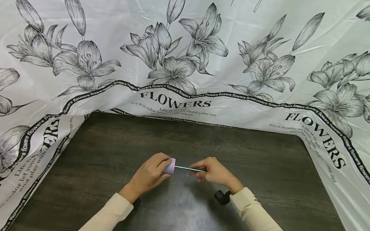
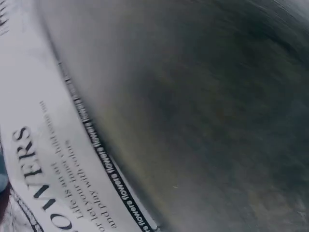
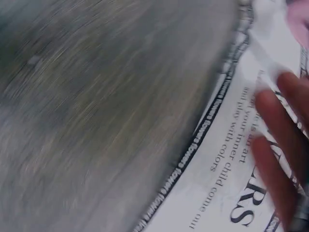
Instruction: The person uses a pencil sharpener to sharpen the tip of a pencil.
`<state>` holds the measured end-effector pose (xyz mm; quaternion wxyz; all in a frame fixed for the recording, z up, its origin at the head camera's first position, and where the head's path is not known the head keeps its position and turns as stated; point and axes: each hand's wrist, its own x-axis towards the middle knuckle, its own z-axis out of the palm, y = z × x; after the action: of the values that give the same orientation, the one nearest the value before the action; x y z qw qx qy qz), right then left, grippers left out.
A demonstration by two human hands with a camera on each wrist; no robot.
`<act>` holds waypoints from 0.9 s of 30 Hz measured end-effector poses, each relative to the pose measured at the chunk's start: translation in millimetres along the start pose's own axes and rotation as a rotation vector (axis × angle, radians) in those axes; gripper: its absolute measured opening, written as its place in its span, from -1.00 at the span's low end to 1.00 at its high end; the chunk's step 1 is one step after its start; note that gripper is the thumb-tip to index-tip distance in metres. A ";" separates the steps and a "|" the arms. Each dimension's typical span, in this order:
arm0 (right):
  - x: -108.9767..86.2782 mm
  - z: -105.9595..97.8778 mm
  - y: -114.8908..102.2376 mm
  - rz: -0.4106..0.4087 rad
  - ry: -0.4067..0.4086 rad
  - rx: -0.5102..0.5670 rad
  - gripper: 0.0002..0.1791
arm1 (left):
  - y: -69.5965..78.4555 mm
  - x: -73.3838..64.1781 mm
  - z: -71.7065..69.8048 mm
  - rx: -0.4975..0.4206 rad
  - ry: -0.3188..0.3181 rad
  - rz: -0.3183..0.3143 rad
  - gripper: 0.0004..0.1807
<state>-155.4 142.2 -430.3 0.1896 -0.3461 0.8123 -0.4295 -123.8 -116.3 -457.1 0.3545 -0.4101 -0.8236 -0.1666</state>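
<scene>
In the head view my left hand (image 1: 152, 171) grips a small lavender cylinder (image 1: 169, 166) with a pink rim, held sideways above the table. A thin, shiny teal rod (image 1: 186, 168) runs from the cylinder's pink end across to my right hand (image 1: 214, 171). The right thumb and fingers pinch the rod near its other end. What lies inside the cylinder is hidden. At the right edge of the right wrist view, blurred fingers (image 3: 277, 140) show, with part of the pink rim (image 3: 298, 21) in the corner. The left wrist view catches only a bluish sliver at its left edge.
Both hands are over a dark wood-grain table (image 1: 128, 135). White cloth (image 1: 185, 110) with black flower drawings and lettering hangs behind and along the sides. A black wrist camera (image 1: 221, 197) sits below the right wrist.
</scene>
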 end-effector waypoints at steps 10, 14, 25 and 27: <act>-4.7 17.4 7.2 -0.571 0.678 -1.100 -0.70 | -12.0 35.4 -27.4 -0.583 -0.488 -0.755 -0.51; -6.8 17.5 11.8 -0.630 0.652 -1.097 -0.71 | -14.6 40.3 -31.4 -0.737 -0.609 -0.823 -0.53; -7.5 2.1 5.5 0.101 -0.040 0.196 -0.69 | 3.6 7.6 -4.3 0.061 -0.039 0.132 -0.41; -5.8 4.5 4.9 0.052 -0.017 0.053 -0.69 | 3.7 3.0 -3.1 0.034 -0.039 0.076 -0.41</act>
<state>-150.7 145.8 -436.8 0.2166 -0.3235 0.8078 -0.4426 -120.7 -114.2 -452.9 0.3515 -0.4383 -0.8169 -0.1307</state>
